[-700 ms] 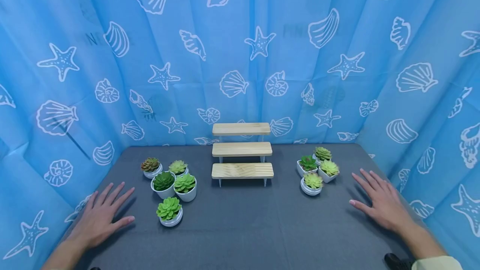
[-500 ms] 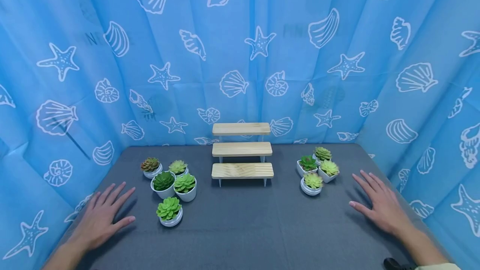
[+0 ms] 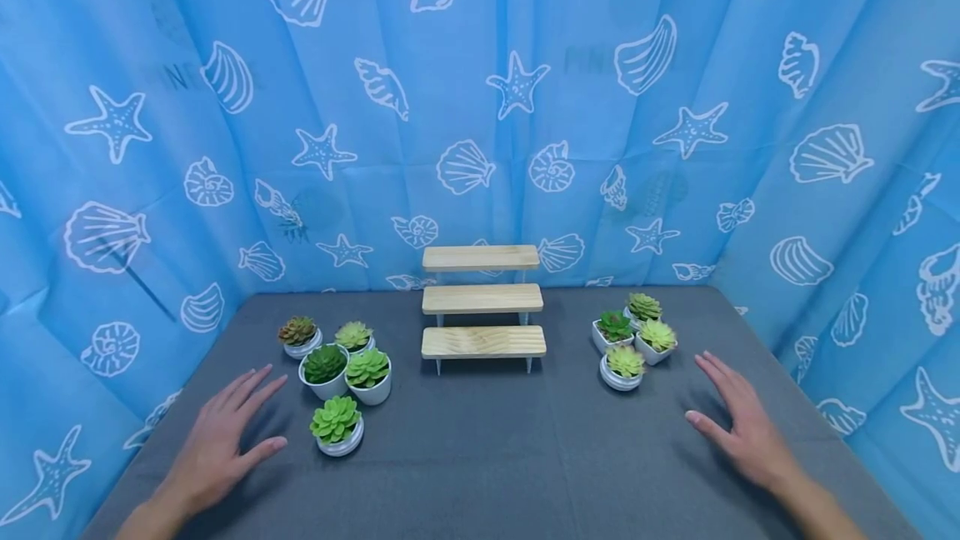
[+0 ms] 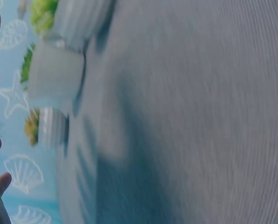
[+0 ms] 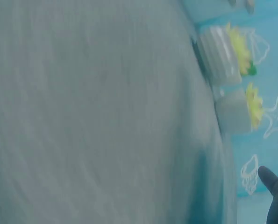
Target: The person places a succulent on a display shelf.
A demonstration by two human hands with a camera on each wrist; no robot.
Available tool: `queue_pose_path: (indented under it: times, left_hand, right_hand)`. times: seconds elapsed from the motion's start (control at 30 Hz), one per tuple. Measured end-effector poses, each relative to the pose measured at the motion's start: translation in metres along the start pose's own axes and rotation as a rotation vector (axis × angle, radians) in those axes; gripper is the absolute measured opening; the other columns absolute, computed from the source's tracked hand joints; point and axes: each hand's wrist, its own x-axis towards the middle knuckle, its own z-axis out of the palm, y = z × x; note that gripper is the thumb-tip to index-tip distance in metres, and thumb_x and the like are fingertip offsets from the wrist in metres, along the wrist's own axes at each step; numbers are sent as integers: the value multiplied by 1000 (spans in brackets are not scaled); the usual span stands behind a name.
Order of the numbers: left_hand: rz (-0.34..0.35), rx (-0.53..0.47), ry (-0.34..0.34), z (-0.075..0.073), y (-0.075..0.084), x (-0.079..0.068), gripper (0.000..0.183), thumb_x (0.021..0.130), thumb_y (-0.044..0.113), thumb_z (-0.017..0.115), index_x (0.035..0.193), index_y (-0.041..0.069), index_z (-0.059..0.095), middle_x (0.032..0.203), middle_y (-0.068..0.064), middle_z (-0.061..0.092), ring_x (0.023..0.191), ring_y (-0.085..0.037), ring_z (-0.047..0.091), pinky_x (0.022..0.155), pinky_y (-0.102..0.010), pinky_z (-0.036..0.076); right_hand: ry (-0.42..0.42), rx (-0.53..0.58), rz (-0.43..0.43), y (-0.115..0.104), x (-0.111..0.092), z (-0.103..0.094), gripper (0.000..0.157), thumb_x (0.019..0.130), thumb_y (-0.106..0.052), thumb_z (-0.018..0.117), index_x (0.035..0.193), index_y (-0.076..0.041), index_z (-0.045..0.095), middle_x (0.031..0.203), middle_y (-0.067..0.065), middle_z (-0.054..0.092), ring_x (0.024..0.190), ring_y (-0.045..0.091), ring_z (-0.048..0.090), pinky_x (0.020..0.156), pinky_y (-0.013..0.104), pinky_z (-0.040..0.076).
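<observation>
My left hand (image 3: 216,445) hovers over the left side of the table with fingers spread, holding nothing. Nearest to it are a bright green succulent in a ribbed white pot (image 3: 337,423) and a dark green succulent in a smooth white pot (image 3: 326,369). Behind these stand a reddish-green succulent (image 3: 298,334), a pale green one (image 3: 355,337) and a mid-green one (image 3: 368,375). On the right, my right hand (image 3: 744,432) is bare, its fingers extended. Close to its fingertips are a yellow-green succulent in a square pot (image 3: 656,340) and one in a ribbed round pot (image 3: 622,367).
A three-step wooden stand (image 3: 483,342) with whitish legs sits at the back centre. Two more succulents, a dark green one (image 3: 615,327) and a grey-green one (image 3: 643,308), complete the right cluster. A blue shell-patterned curtain (image 3: 517,190) encloses the grey cloth-covered table (image 3: 480,465).
Both hands have shifted inward, the left to the right and the right slightly to the left, nearer the pots. The right hand's fingers are closer together. The pots and stand stay put.
</observation>
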Motion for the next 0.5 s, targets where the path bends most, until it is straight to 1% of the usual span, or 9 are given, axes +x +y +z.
queue_pose_path:
  times: [0.1,0.17,0.27,0.33,0.43,0.5]
  left_hand:
    - [15,-42,26,-2,10,2,72,72,39,66,134,28,31,139,-3,24,122,-34,22,87,-59,18]
    - [26,-62,39,-3,16,5,72,72,39,66,134,27,32,138,-4,25,121,-33,24,88,-57,19]
    - [30,-90,59,-4,26,8,72,71,40,67,133,25,33,136,-3,29,119,-30,28,89,-52,22]
    - [29,-116,75,-5,32,9,73,70,38,68,133,24,33,134,-3,32,118,-29,31,90,-49,23]
    - [16,-146,107,-6,42,12,73,69,36,70,132,25,34,132,-3,36,116,-27,34,90,-46,26]
    - [10,-174,130,-7,47,15,73,69,32,71,132,24,35,131,-3,37,115,-26,35,89,-47,27]
  right_hand:
    - [20,32,39,-13,-1,2,72,80,-21,61,138,-26,18,140,14,18,123,40,15,86,66,12]
    - [35,45,59,-21,-1,3,72,81,-22,61,138,-26,16,139,15,19,120,40,19,84,65,18]
    - [61,57,80,-31,-1,6,72,82,-23,60,138,-25,15,136,18,23,115,39,27,80,58,28]
    - [79,61,96,-38,-1,7,72,82,-23,59,138,-24,15,135,18,25,113,37,31,79,52,32]
    - [109,78,120,-47,-1,10,71,82,-22,59,138,-23,15,133,17,28,113,33,32,80,48,33]
    - [128,100,135,-51,0,12,71,82,-22,59,138,-22,16,133,17,29,114,33,32,81,48,33]
